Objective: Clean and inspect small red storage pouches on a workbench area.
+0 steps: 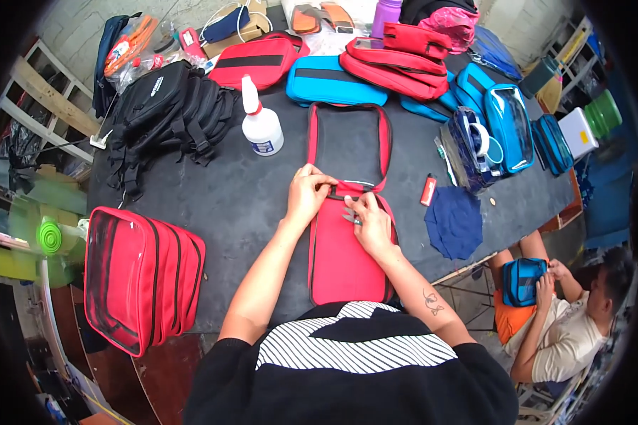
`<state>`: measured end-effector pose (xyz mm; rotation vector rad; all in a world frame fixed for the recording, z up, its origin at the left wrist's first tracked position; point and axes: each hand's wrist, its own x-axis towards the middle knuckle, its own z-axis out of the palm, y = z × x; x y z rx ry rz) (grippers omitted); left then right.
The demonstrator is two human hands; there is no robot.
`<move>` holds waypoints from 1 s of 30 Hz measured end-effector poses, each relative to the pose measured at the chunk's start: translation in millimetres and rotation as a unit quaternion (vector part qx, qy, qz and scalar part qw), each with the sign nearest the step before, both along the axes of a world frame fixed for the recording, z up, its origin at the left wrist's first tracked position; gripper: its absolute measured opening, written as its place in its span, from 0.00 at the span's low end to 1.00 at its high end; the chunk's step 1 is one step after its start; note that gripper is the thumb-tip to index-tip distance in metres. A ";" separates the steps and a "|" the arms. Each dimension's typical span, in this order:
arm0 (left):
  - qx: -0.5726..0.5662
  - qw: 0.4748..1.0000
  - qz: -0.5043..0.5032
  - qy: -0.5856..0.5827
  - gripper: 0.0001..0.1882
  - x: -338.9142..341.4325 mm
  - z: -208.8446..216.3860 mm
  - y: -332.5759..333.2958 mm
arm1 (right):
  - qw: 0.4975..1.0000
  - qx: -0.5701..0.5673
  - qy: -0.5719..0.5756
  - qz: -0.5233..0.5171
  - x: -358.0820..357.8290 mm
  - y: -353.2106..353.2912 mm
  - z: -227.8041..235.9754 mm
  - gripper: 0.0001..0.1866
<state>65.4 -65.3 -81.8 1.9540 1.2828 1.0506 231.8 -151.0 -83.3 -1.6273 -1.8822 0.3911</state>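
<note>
A red zippered bag (349, 262) lies unfolded in front of me, its dark-edged frame (312, 142) spread out on the far side. My left hand (308, 195) is closed, its fingertips pinching the strip where the frame meets the red panel. At the right end of that same strip, my right hand (373, 225) is closed around small metal scissors (352, 217). Its thumb and forefinger are close to the bag's edge. The fingers partly cover the scissors.
On the dark table (262, 191) stand a white spray bottle (264, 131), a black backpack (164, 113) and a red clear-fronted bag (145, 280). Red and blue bags (337, 80) line the back. A lighter (428, 190) and navy cloth (455, 223) lie right. A seated person (563, 319) handles a blue bag.
</note>
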 end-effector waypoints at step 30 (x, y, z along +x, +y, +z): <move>-0.088 0.977 -0.195 -0.020 0.15 -23.3 25.4 23.6 | 0.998 0.014 -0.046 0.036 5.0 1.3 -4.4 0.27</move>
